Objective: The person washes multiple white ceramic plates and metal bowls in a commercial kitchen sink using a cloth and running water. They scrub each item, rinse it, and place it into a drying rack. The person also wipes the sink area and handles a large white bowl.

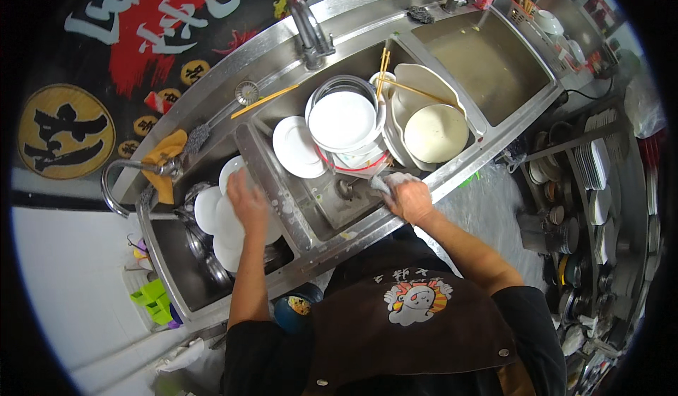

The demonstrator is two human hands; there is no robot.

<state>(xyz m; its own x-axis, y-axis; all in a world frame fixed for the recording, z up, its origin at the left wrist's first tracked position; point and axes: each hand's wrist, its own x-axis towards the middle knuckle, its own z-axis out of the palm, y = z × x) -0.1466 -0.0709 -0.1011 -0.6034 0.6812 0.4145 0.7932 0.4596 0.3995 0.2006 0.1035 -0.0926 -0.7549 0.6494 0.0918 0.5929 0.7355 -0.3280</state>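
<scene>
My left hand point(246, 200), blurred, is over several white plates point(229, 245) in the left sink basin point(183, 269). Its fingers look apart with nothing between them; whether they touch a plate I cannot tell. At the front edge of the middle basin point(323, 195), my right hand point(410, 197) grips a grey scrubbing pad point(379, 184). Beyond it stand stacked dishes, topped by a white bowl point(343, 119). A white plate point(299, 147) leans at their left. On the right, a pot-like container point(437, 134) with cloudy liquid rests inside a large pale dish point(418, 81).
Cloudy water fills the right basin point(476, 73). Faucets point(312, 38) rise along the back ledge, with chopsticks point(265, 101), steel scourers point(197, 137) and a yellow cloth point(164, 158). Dish shelves point(593, 184) stand at the right. A blue bucket point(288, 314) sits below the front edge.
</scene>
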